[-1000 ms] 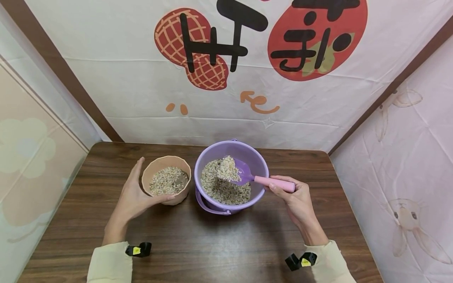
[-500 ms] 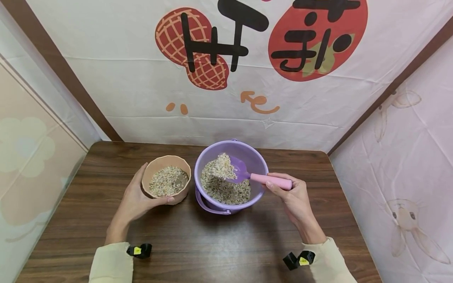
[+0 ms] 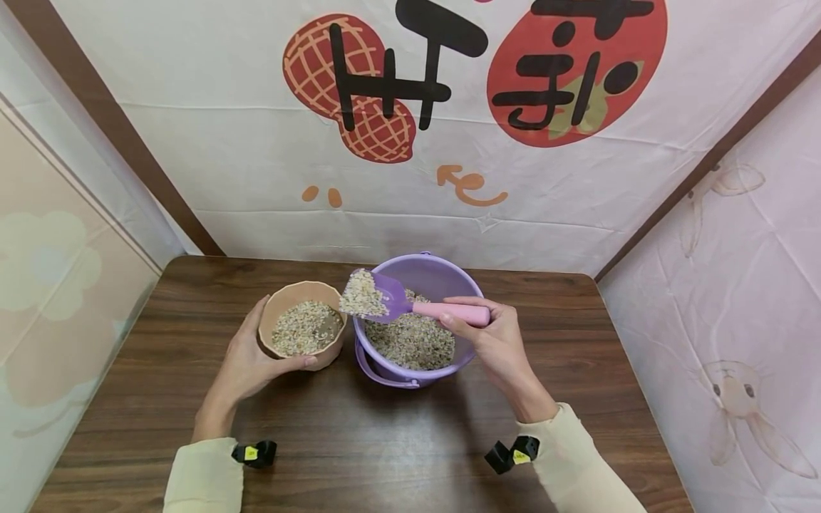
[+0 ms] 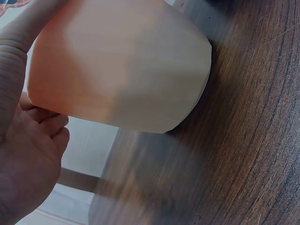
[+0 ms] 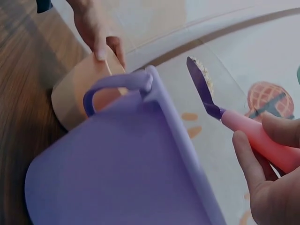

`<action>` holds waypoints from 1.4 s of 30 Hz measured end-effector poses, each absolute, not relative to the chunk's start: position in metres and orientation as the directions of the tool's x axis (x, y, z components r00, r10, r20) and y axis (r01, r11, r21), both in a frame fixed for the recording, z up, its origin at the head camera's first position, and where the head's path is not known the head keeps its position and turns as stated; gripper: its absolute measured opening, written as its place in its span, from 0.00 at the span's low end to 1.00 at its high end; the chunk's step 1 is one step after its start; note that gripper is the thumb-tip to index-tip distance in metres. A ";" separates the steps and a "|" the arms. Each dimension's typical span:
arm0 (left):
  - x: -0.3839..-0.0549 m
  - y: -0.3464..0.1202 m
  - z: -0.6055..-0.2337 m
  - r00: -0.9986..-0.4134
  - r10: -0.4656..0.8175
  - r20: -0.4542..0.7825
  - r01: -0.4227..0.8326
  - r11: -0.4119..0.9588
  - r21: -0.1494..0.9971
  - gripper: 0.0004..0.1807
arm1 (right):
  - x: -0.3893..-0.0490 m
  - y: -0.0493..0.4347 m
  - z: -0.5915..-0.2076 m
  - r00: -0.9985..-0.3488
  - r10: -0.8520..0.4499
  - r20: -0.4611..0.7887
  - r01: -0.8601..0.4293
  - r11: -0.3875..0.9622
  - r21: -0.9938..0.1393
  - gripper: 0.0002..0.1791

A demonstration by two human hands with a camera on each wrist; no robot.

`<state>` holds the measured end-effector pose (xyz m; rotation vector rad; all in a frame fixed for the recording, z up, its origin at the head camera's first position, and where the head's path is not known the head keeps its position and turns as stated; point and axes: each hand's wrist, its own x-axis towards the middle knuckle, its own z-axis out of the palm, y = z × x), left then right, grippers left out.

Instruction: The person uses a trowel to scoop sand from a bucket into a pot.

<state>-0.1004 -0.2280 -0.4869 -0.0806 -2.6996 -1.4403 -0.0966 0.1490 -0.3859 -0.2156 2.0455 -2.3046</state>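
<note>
My left hand point(image 3: 246, 363) holds the near left side of a peach faceted pot point(image 3: 329, 356), thumb toward me and fingers round the far side. Pale gravelly grains point(image 3: 301, 328) lie inside it, with a darker patch at the right. With my right hand point(image 3: 500, 349) I grip the pink handle of a small purple shovel point(image 3: 393, 293), thumb on top. A heap of the same grains point(image 3: 361, 293) sits on its blade. The shovel is above the purple bucket point(image 3: 449, 274), its tip past the bucket's left rim and overlapping the pot's right edge. More grains partly fill the bucket.
Pot and bucket stand side by side on a dark wooden table point(image 3: 398, 442). The bucket's handle point(image 3: 378, 374) hangs down at its front left. A printed cloth point(image 3: 256, 164) rises behind the table's back edge, with more cloth at both sides.
My right hand has carried the loaded shovel leftward, from over the middle of the bucket to its left rim. The left hand closed in slightly on the pot, which stays in place.
</note>
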 end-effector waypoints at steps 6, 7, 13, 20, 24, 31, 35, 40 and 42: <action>-0.100 -0.228 -0.486 -0.997 0.010 0.073 0.066 0.554 0.830 0.74 | -0.104 0.129 -0.382 -0.991 -0.122 0.052 -0.049 -0.025 -0.998 0.18; -0.100 -0.228 -0.487 -0.997 0.011 0.073 0.067 0.555 0.830 0.74 | -0.105 0.126 -0.381 -0.991 -0.123 0.054 -0.052 -0.017 -0.998 0.18; -0.100 -0.227 -0.488 -0.997 0.013 0.079 0.073 0.554 0.829 0.74 | -0.108 0.111 -0.379 -0.990 -0.128 0.058 -0.057 -0.008 -0.998 0.15; -0.100 -0.227 -0.488 -0.995 0.015 0.098 0.090 0.546 0.833 0.72 | -0.110 0.099 -0.381 -0.989 -0.136 0.051 -0.057 0.043 -0.997 0.14; -0.100 -0.227 -0.488 -0.995 0.017 0.102 0.095 0.541 0.836 0.72 | -0.111 0.093 -0.380 -0.988 -0.137 0.071 -0.085 0.098 -0.992 0.14; -0.100 -0.227 -0.489 -0.994 0.018 0.106 0.099 0.533 0.840 0.72 | -0.112 0.088 -0.374 -0.987 -0.113 0.110 -0.138 0.277 -0.951 0.12; -0.100 -0.228 -0.489 -0.994 0.015 0.107 0.099 0.530 0.842 0.72 | -0.113 0.085 -0.369 -0.983 -0.112 0.143 -0.173 0.342 -0.924 0.11; -0.100 -0.227 -0.489 -0.994 0.008 0.107 0.095 0.532 0.841 0.72 | -0.114 0.083 -0.363 -0.979 -0.117 0.165 -0.199 0.414 -0.888 0.10; -0.100 -0.227 -0.490 -0.994 0.006 0.106 0.093 0.531 0.842 0.72 | -0.115 0.082 -0.360 -0.980 -0.124 0.154 -0.193 0.429 -0.882 0.09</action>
